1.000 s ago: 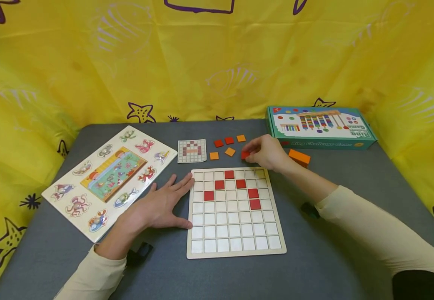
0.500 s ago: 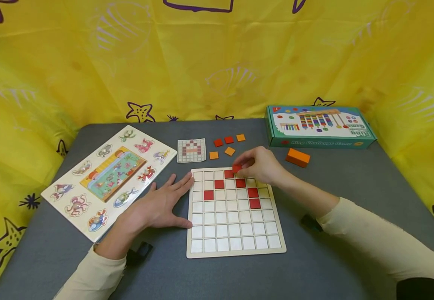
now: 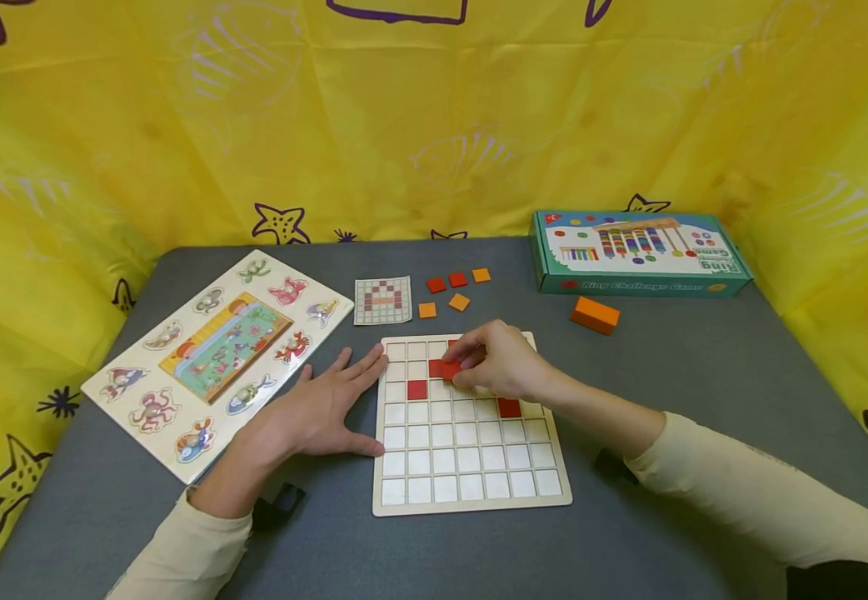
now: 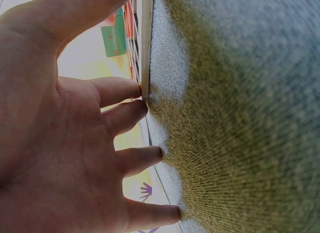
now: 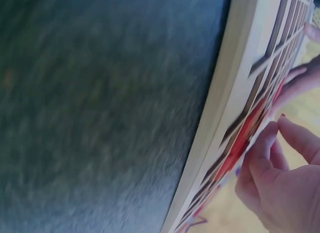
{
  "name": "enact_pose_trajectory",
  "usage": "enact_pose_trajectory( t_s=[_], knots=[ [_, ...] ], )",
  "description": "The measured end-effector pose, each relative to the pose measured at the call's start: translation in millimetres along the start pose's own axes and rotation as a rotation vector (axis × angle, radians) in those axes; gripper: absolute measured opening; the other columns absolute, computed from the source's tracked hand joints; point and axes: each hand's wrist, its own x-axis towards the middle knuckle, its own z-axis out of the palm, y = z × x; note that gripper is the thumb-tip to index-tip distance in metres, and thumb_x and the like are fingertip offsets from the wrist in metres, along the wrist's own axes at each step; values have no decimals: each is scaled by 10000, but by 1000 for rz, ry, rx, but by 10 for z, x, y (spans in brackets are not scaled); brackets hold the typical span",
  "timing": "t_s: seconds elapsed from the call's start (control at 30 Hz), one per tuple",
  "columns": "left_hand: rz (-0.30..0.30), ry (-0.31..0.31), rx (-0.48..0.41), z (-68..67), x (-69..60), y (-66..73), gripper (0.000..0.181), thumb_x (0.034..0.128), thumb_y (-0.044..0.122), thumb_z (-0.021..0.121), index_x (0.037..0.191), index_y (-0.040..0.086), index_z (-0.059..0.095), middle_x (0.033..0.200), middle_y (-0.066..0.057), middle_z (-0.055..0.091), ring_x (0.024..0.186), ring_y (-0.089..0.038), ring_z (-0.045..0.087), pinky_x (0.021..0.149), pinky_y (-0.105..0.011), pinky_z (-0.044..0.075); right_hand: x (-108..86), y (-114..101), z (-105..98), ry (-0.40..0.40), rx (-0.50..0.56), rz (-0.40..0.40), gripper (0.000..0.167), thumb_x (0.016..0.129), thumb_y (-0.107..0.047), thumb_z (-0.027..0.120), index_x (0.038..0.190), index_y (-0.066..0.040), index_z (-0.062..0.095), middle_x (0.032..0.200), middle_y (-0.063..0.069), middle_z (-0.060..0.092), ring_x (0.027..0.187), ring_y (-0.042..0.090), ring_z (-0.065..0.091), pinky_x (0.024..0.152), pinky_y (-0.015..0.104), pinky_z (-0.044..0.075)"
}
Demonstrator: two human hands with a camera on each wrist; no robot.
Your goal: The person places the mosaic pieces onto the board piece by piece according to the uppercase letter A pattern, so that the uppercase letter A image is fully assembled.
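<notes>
Though small, bright red tile (image 3: 450,371).

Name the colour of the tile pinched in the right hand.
The tile is red; the head view shows it best.

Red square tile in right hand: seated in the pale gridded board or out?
Out: the right hand pinches the red square tile over the pale gridded board; in the head view it partly covers a neighbouring red tile.

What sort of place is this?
Probably a play corner, perhaps for children: there's yellow cloth printed with fish and starfish, a gridded game board, and a box marked Ring Challenge Game. The wider room isn't visible.
</notes>
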Motion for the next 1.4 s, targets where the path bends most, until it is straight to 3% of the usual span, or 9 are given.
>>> enact_pose_trajectory(
  t_s=[0.77, 1.4],
  knots=[
    [-5, -5, -2, 6, 3, -11, 1165, 801, 650, 812, 1683, 190, 206, 1769, -18, 107, 1589, -496, 110, 1100, -863, 147, -65, -238, 327, -93, -50, -63, 256, 775, -16, 845, 1010, -117, 820, 887, -29, 760, 783, 80, 678, 748, 253, 568],
    [1, 8, -6, 9, -17, -3, 1158, 802, 628, 823, 1680, 178, 217, 1768, -23, 115, 1586, -496, 120, 1101, -861, 152, -80, -287, 404, -111, -113, -92, 188, 793, -2, 824, 937, -122, 815, 804, -75, 736, 739, 69, 658, 710, 239, 555]
  ],
)
